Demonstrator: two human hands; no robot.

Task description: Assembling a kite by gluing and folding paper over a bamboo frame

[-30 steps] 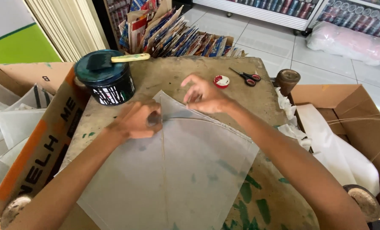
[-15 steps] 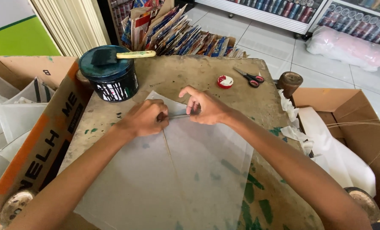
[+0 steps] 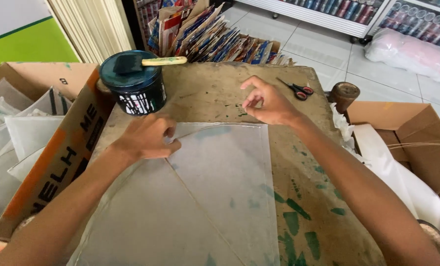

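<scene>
Head view looks down on a paint-stained table [image 3: 323, 207] with a thin translucent sheet [image 3: 215, 197] spread flat. Left hand [image 3: 146, 138] presses its upper left corner, fingers curled together on it. Right hand [image 3: 269, 103] hovers just past the top edge, thumb and forefinger nearly pinched, holding nothing that I can see. I'd keep that left palm firm so the sheet stays put. Sheet's bottom is cut off, and the diagonal line across it could be a thin stick or a crease, hard to say.

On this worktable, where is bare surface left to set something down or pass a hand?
Bare patches: between the paint can and the scissors, and the green-stained strip right of the translucent sheet. Crowded: the left hand presses the sheet, the right hand hovers at its far edge, and the cardboard box borders the left.
</scene>
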